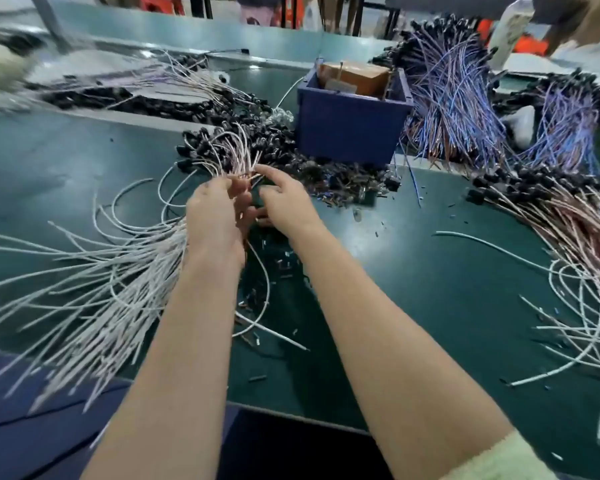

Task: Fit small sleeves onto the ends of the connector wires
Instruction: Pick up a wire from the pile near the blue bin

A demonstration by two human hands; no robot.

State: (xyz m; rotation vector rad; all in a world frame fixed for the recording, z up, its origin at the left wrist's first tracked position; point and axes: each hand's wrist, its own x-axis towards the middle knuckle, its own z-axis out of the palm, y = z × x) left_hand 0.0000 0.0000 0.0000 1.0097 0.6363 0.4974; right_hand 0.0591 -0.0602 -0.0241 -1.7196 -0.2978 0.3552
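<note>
My left hand [215,220] grips a thick bundle of white connector wires [118,271] that fans out to the lower left; the wire ends [236,154] stick up above its fingers, with black connectors behind them. My right hand [284,202] is right beside it, fingertips pinching at one wire end near the top of the bundle; a sleeve there is too small to make out. Small black sleeves [278,258] lie scattered on the green table [430,271] under and between my forearms.
A blue bin [350,126] with a brown box inside stands behind my hands. Bundles of blue and purple wires [458,109] lie at the back right, pinkish-white wires with black connectors [568,230] at the right. A heap of black parts [343,181] lies before the bin.
</note>
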